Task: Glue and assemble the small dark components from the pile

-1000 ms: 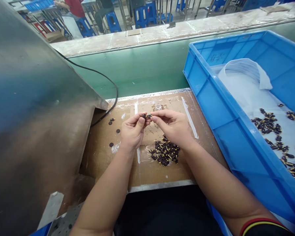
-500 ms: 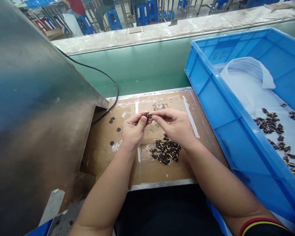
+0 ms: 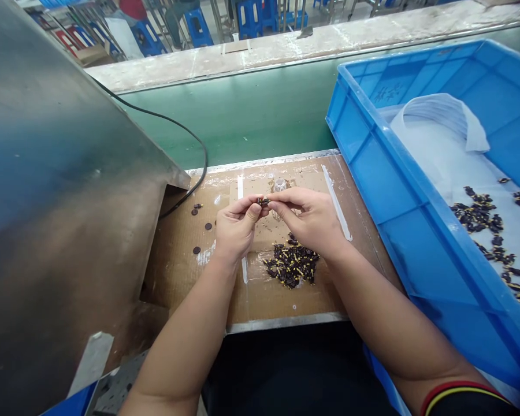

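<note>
Between the fingertips of both hands is a small black part with yellow bits, partly hidden by the fingers. My left hand pinches it from the left with thumb and forefinger. From the other side my right hand closes its thumb and forefinger on its right end. Just below the hands lies a pile of small black parts with yellow tips on the cardboard sheet. A small clear object stands behind the hands, partly covered by them. Several dark round discs lie left of my left hand.
On the right stands a large blue bin, lined with white sheet and holding more black-and-yellow parts. A metal housing rises on the left, with a black cable beside it. A green surface runs behind the cardboard.
My hands stay together, with the small part turned slightly between the fingertips. The whole view has shifted a little; the pile looks the same.
</note>
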`<state>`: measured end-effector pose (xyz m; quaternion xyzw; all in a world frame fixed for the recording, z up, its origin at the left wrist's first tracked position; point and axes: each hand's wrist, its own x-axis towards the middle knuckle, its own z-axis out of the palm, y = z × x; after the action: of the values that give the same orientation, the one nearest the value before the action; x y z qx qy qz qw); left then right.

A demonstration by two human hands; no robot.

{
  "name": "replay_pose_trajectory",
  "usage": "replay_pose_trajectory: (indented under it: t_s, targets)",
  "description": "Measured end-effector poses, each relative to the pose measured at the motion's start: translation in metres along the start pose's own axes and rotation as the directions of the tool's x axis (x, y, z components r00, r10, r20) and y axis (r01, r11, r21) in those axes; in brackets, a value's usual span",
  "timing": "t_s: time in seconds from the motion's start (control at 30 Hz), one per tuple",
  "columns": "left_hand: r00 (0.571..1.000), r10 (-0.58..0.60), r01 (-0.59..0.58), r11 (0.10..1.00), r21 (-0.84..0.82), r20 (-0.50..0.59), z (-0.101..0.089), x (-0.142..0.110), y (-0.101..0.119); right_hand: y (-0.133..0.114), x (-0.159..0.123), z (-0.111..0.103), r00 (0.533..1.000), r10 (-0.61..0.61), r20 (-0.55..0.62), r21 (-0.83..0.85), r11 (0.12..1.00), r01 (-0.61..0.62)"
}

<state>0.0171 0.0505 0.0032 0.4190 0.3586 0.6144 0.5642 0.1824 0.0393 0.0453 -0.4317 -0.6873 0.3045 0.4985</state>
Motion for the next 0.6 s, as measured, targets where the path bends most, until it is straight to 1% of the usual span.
replay_pose_trajectory:
  t_s: [0.2, 0.43, 0.6]
  targets:
    - [1.0, 0.002, -0.002, 0.999, -0.048, 0.012, -0.001, 0.001, -0.002, 0.001, -0.001, 0.002, 1.0, -0.004, -0.01, 0.058, 0.998, 0.005]
    - [0.998, 0.054, -0.054, 0.998, -0.02, -0.009, -0.003, 0.003, -0.005, 0.001, -0.002, 0.003, 0.991, -0.131, -0.035, -0.11, 0.986, 0.126]
    - [0.997, 0.077, -0.077, 0.997, 0.009, -0.014, -0.008, 0.004, -0.01, 0.001, -0.002, 0.003, 0.986, -0.164, -0.038, -0.135, 0.978, 0.157]
